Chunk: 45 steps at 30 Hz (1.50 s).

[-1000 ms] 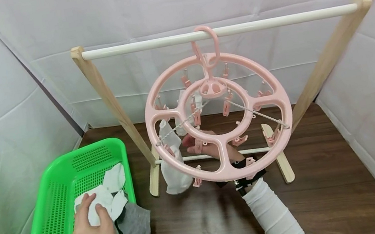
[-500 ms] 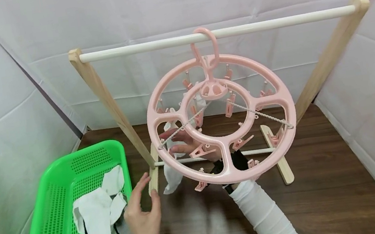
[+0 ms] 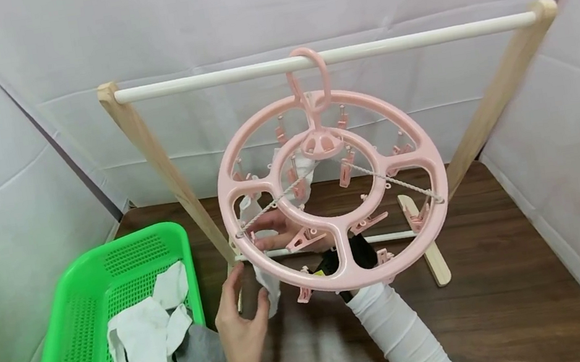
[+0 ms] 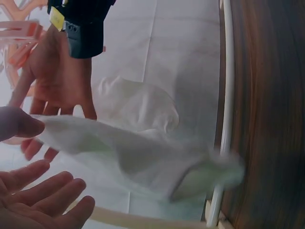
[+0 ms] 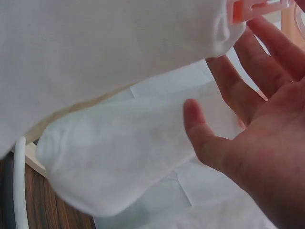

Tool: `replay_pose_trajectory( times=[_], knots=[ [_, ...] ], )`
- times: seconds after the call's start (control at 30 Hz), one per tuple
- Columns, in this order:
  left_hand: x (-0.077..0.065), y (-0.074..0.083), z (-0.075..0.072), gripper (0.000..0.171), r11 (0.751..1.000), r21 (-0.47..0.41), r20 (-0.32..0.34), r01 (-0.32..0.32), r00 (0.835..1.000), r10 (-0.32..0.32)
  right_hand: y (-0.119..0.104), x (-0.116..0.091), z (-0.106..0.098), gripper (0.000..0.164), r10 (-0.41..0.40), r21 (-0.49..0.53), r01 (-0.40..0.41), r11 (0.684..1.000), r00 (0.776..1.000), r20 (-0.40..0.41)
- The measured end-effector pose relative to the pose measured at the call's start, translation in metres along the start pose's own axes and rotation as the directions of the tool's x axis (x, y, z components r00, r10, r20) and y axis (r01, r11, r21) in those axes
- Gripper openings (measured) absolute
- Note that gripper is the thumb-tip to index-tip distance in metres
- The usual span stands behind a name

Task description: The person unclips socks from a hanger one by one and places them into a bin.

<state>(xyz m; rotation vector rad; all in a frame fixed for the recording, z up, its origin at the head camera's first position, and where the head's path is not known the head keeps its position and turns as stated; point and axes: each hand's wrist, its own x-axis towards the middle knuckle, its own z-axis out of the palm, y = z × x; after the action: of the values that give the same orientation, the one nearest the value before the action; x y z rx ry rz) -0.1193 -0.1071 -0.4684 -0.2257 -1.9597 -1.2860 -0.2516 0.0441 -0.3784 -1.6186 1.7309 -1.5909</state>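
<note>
A white sock (image 3: 267, 281) hangs below the left side of the pink round clip hanger (image 3: 338, 224). In the right wrist view, a pink clip (image 5: 252, 9) is at the upper end of the nearer white sock (image 5: 119, 43); a second white sock (image 5: 114, 152) hangs behind. My right hand (image 3: 283, 232) is beneath the hanger ring, fingers spread, fingertips right at the nearer sock's clipped end. Lower down, my left hand (image 3: 242, 332) is held up beside the sock, fingers apart. Its thumb overlaps the sock's end in the left wrist view, with the other fingers extended.
A green basket (image 3: 60, 359) at left holds several white socks (image 3: 146, 346), with a grey sock (image 3: 200, 354) over its right rim. The hanger hooks onto the white bar (image 3: 415, 40) of a wooden-legged rack (image 3: 501, 87). Pink clips (image 3: 306, 238) dangle round the ring.
My left hand has left the white socks in the basket and moved right to the hanging sock. That sock has turned and looks narrower. My right hand has stayed under the ring, shifting slightly.
</note>
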Motion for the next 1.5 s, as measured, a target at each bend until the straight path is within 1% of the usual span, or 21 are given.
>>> replay_pose_trajectory(
  times=[0.03, 0.07, 0.1, 0.2, 0.3, 0.37, 0.43, 0.53, 0.6, 0.67, 0.7, 0.77, 0.83, 0.9, 0.97, 1.07, 1.13, 1.23, 1.33, 1.43, 1.5],
  knots=[
    [0.0, 0.0, 0.001, 0.057, 1.0, -0.015, 0.006, 0.01, 1.0, -0.01, -0.001, 0.001, 0.002, 0.037, 0.023, -0.03, -0.023, 0.999, 1.0, -0.003],
    [0.001, 0.0, 0.002, 0.058, 0.999, -0.028, 0.014, 0.02, 1.0, -0.02, -0.001, 0.002, 0.004, 0.033, 0.062, -0.023, -0.063, 0.998, 0.998, -0.009],
    [0.001, 0.0, 0.003, 0.058, 0.999, -0.041, 0.024, 0.025, 0.999, -0.024, 0.0, 0.003, 0.006, 0.035, 0.123, 0.039, -0.122, 0.992, 0.992, -0.029],
    [0.001, 0.003, 0.007, 0.058, 0.996, -0.087, 0.071, 0.029, 0.997, -0.022, 0.005, 0.003, 0.01, 0.045, 0.142, 0.09, -0.14, 0.986, 0.99, -0.018],
    [0.001, 0.005, 0.011, 0.066, 0.991, -0.129, 0.125, 0.031, 0.992, -0.015, 0.009, 0.001, 0.01, 0.057, 0.145, 0.169, -0.144, 0.975, 0.989, 0.007],
    [0.001, 0.006, 0.014, 0.073, 0.986, -0.155, 0.161, 0.054, 0.986, -0.028, 0.009, -0.001, 0.01, 0.049, 0.141, 0.179, -0.141, 0.974, 0.99, 0.012],
    [0.002, 0.007, 0.017, 0.08, 0.986, -0.154, 0.175, 0.067, 0.984, -0.04, 0.008, -0.001, 0.012, 0.038, 0.15, 0.165, -0.146, 0.975, 0.989, -0.008],
    [0.005, 0.008, 0.022, 0.081, 0.987, -0.136, 0.159, 0.088, 0.985, -0.066, 0.008, 0.001, 0.016, 0.029, 0.174, 0.123, -0.165, 0.979, 0.983, -0.064],
    [0.006, 0.007, 0.025, 0.079, 0.988, -0.12, 0.119, 0.1, 0.989, -0.086, 0.008, 0.002, 0.017, 0.027, 0.204, 0.141, -0.19, 0.972, 0.975, -0.092],
    [0.007, 0.007, 0.028, 0.072, 0.987, -0.12, 0.076, 0.105, 0.993, -0.096, 0.007, 0.002, 0.018, 0.027, 0.237, 0.179, -0.216, 0.96, 0.966, -0.101],
    [0.008, 0.007, 0.03, 0.067, 0.987, -0.128, 0.053, 0.099, 0.994, -0.093, 0.007, 0.003, 0.018, 0.027, 0.243, 0.192, -0.22, 0.956, 0.964, -0.105],
    [0.009, 0.007, 0.031, 0.057, 0.99, -0.113, 0.01, 0.081, 0.997, -0.081, 0.007, 0.003, 0.019, 0.027, 0.246, 0.225, -0.216, 0.95, 0.963, -0.112],
    [0.008, 0.007, 0.031, 0.047, 0.994, -0.088, -0.018, 0.058, 0.998, -0.06, 0.008, 0.003, 0.02, 0.028, 0.238, 0.221, -0.205, 0.953, 0.962, -0.131],
    [0.007, 0.007, 0.03, 0.04, 0.996, -0.07, -0.037, 0.048, 0.998, -0.051, 0.01, 0.003, 0.02, 0.033, 0.208, 0.224, -0.172, 0.959, 0.967, -0.149],
    [0.005, 0.006, 0.028, 0.037, 0.997, -0.053, -0.044, 0.047, 0.998, -0.05, 0.012, 0.002, 0.02, 0.045, 0.185, 0.234, -0.147, 0.961, 0.971, -0.152],
    [0.004, 0.006, 0.027, 0.034, 0.997, -0.055, -0.043, 0.048, 0.998, -0.05, 0.015, 0.001, 0.019, 0.067, 0.149, 0.208, -0.116, 0.971, 0.978, -0.149],
    [0.004, 0.006, 0.026, 0.032, 0.998, -0.047, -0.039, 0.044, 0.998, -0.045, 0.016, 0.0, 0.019, 0.077, 0.144, 0.189, -0.116, 0.975, 0.979, -0.143],
    [0.003, 0.005, 0.026, 0.03, 0.998, -0.037, -0.035, 0.051, 0.998, -0.053, 0.016, -0.001, 0.02, 0.077, 0.158, 0.197, -0.127, 0.972, 0.976, -0.149],
    [0.002, 0.006, 0.025, 0.03, 0.998, -0.018, -0.032, 0.06, 0.998, -0.06, 0.017, -0.001, 0.022, 0.066, 0.169, 0.241, -0.127, 0.962, 0.972, -0.165],
    [0.001, 0.006, 0.024, 0.032, 0.998, -0.005, -0.028, 0.067, 0.997, -0.067, 0.019, -0.002, 0.024, 0.057, 0.132, 0.232, -0.083, 0.969, 0.97, -0.206],
    [0.0, 0.007, 0.024, 0.033, 0.998, 0.001, -0.027, 0.071, 0.997, -0.071, 0.021, -0.003, 0.025, 0.054, 0.077, 0.205, -0.027, 0.978, 0.968, -0.237]
  ],
)
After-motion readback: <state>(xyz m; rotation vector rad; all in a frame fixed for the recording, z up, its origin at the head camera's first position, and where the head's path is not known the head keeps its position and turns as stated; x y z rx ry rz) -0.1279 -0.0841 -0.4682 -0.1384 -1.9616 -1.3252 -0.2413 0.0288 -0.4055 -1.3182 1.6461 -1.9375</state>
